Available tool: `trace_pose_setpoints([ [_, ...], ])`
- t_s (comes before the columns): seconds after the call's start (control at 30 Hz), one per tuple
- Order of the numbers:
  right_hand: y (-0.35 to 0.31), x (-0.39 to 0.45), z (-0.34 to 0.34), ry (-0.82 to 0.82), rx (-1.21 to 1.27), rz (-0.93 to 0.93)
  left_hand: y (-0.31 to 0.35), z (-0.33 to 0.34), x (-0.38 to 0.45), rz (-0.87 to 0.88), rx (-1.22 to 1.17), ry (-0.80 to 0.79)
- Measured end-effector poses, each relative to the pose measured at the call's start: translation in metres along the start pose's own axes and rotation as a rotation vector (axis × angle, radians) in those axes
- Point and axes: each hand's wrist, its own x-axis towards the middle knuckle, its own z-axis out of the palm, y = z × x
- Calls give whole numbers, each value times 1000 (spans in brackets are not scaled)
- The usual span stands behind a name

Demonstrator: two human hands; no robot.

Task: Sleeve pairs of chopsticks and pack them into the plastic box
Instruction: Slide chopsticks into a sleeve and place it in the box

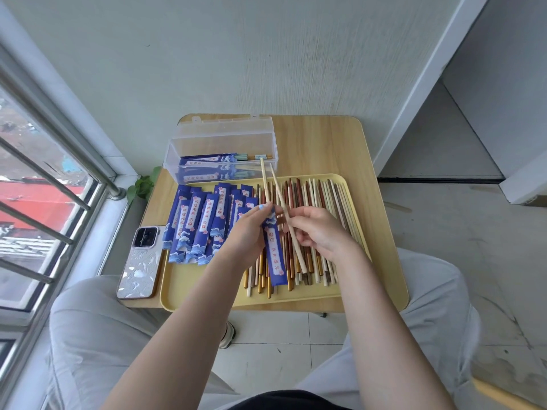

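Blue wave-patterned sleeves [204, 220], yellow tray [189, 287]

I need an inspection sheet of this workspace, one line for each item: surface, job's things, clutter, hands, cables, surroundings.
Surface: small light wooden table bearing a yellow plastic tray.
Job's things: clear plastic box, lid open, holding some sleeved pairs; empty blue paper sleeves piled on the tray's left; loose mixed-colour chopsticks on its right.
Clutter: white-cased smartphone face down at the table's left edge.
Hands: left hand holds a blue sleeve with one pale chopstick; right hand holds a second pale chopstick.
Cables: nothing seen.
Surroundings: barred window left, white wall behind, tiled floor, green leaves beside the table.
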Motion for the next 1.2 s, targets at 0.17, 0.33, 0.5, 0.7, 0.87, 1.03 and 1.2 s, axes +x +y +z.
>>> trace_pose_setpoints([
  [0.17,2,3,2,77,-58,-9,-1,1,3,1,42,21],
  [0.33,9,9,-7,421,-501,-39,-11,4,5,-84,252,168],
  [0.5,16,10,-8,470,-755,-77,-16,6,7,-107,361,221],
  [0.7,22,5,-5,450,-895,-40,-20,2,10,-125,438,221],
  [0.87,20,5,-7,350,-891,8,-22,1,10,-129,470,209],
  [1.03,22,11,-8,340,-908,68,-20,-1,9,-139,467,209],
  [1.2,21,11,1,363,-1001,30,-20,-1,7,-134,457,202],
])
